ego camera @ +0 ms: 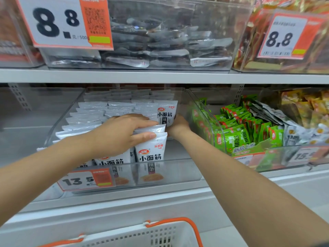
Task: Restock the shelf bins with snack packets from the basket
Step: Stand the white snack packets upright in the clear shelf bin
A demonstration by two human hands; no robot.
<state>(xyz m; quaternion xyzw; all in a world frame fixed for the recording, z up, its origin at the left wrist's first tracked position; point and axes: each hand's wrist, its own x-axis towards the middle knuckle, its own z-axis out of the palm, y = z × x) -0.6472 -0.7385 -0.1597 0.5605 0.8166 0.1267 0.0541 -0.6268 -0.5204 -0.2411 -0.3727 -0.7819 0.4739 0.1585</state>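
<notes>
Both gripping: left hand (pixel 121 134) front packets (pixel 151 152), right hand (pixel 178 124) rear packet (pixel 167 113)

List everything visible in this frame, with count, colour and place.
white packets: many, white, rows in middle bin
middle bin: one, clear, lower shelf
green packets: many, green, bin to the right
yellow packets: several, yellow, far right
silver packets: many, silver, upper bin
price tags: four, white and orange, bin fronts
basket: one, white with orange handles, bottom edge
left hand: grips front white packets
right hand: holds an upright white packet, bin's right side
</notes>
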